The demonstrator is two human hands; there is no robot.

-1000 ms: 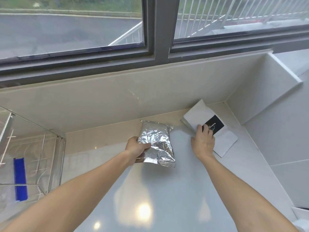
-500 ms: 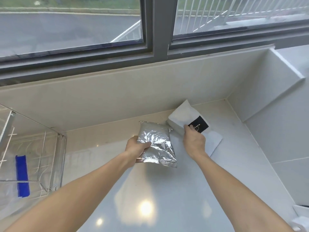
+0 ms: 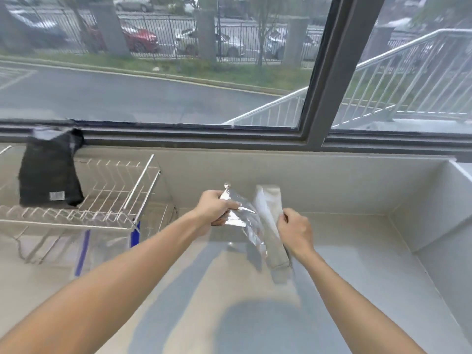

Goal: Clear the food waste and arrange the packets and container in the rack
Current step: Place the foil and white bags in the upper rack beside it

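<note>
My left hand grips a crinkled silver foil packet by its upper edge, held up off the white counter. Beside it my right hand holds a white packet upright, its long edge touching the foil one. Both packets hang above the counter, a little right of the wire rack. A black packet stands on the rack's upper tier at the left.
The rack has blue legs and a lower level that is blurred. A white backsplash and a side wall close off the corner on the right. A large window runs above the counter.
Both packets have been lifted off the counter and brought together, moving left. The view has tilted up, so the rack's top tier and the black packet now show.
</note>
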